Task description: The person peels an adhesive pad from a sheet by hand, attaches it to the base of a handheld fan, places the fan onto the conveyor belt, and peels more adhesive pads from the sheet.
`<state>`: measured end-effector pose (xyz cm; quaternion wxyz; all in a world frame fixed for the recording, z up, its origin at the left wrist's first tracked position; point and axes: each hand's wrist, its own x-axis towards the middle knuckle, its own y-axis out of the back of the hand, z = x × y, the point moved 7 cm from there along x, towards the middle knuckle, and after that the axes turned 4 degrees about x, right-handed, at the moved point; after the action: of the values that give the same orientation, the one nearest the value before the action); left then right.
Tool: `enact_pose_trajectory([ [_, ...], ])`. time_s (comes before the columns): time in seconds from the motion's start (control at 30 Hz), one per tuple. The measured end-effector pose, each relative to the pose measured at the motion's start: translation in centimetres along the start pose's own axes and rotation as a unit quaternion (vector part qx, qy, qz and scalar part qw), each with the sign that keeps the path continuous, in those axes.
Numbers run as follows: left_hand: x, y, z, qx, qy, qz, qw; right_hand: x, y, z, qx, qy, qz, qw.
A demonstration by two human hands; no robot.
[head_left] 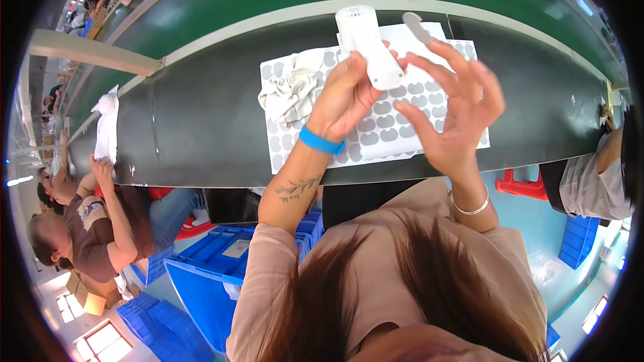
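Observation:
My left hand (347, 97) is closed around a white plastic handheld device (377, 53), which has a round, slotted end and a narrower body. A grey rounded sticker (417, 28) clings to a fingertip of my right hand (459, 104). That hand's thumb and other fingers are spread, and one fingertip is close to the device's side. Under both hands lies a white sheet (275, 144) with rows of grey rounded stickers. A crumpled off-white cloth (290, 90) rests on its left part, and a plain white paper (436, 29) shows behind the device.
The dark work surface (215, 114) has a pale raised rail (248, 13) along its far side. People sit at the left and right ends. White material (107, 124) lies before the left person. Blue crates (208, 261) and a red stool (522, 186) stand below the surface.

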<state>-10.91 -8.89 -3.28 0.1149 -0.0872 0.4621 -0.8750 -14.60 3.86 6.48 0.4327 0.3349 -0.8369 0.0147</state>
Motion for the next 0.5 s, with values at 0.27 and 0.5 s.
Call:
enact_pose_trajectory([
  [0.27,-4.1,-5.1,-2.6,-0.035,0.089,0.014,0.995,-1.2,0.8,-1.6,0.035,0.088,-0.025,0.995],
  [0.5,-7.2,-2.6,-1.5,0.359,0.052,0.089,0.928,-2.0,1.2,-1.2,0.052,0.042,-0.052,0.996],
])
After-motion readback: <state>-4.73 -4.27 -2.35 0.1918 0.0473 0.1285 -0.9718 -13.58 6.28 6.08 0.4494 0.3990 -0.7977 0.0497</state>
